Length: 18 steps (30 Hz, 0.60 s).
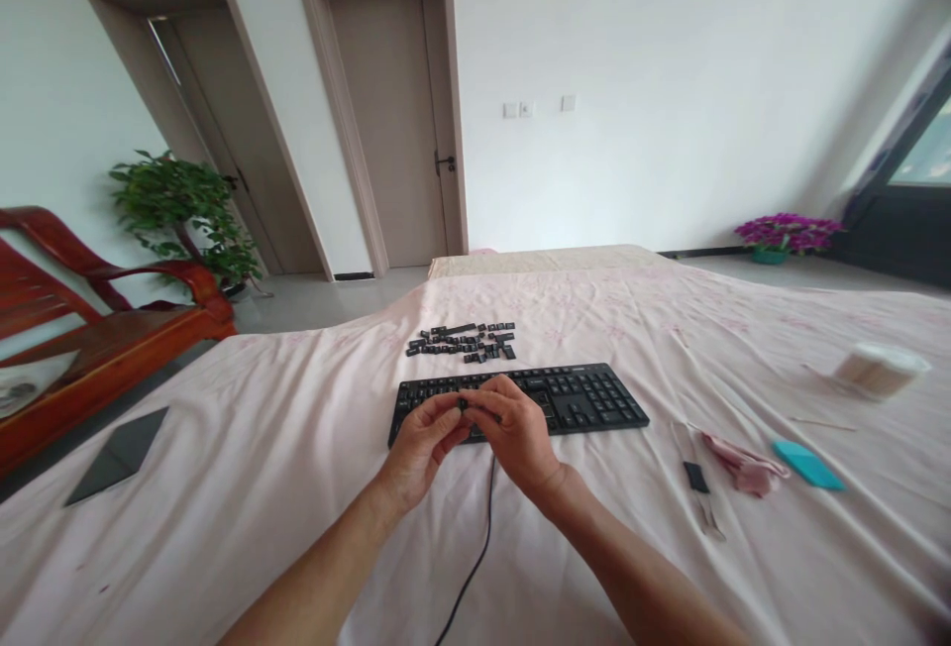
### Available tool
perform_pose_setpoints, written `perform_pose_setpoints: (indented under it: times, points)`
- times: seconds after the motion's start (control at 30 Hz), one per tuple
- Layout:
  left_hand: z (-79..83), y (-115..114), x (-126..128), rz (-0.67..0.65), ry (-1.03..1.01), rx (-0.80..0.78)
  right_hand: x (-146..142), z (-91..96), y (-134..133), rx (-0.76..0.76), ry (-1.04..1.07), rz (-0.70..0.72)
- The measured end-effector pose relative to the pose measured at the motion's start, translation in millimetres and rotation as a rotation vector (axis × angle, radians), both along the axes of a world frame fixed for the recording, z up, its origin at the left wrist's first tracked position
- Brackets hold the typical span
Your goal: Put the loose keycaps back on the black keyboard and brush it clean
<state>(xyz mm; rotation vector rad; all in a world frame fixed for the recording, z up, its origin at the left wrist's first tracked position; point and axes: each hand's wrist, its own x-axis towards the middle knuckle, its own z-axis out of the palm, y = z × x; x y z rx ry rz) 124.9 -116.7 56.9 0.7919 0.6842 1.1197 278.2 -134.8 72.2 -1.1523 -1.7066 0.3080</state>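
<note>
- My left hand [422, 443] and right hand [524, 436] pinch a small dark piece [463, 405] over the keyboard [594, 394].
- I should grip lightly, clear of the loose keycaps [457, 331] beyond both hands.

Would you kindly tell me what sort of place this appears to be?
It looks like a room in a home, perhaps a living room: there is a reddish wooden seat by a leafy plant, and the keyboard lies on a pale pink cloth.
</note>
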Motion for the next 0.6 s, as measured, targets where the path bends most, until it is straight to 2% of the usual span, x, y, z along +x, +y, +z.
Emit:
perform_pose_setpoints:
  times: [0.17, 0.4, 0.53, 0.6]
  points:
    - [-4.9, -3, -4, -0.07, 0.028, -0.028, 2, 3.4, -7, -0.049, -0.141, -0.01]
    - [-15.3, -5, -18, -0.091, 0.077, -0.132, -6, 0.3, -16, -0.135, -0.296, 0.001]
    - [-16.6, -11, -26, -0.135, 0.131, -0.161, -13, -5.6, -18, -0.181, -0.31, 0.028]
    - [-13.2, -12, -31, -0.197, 0.208, -0.139, -14, -9.6, -16, -0.208, -0.305, 0.056]
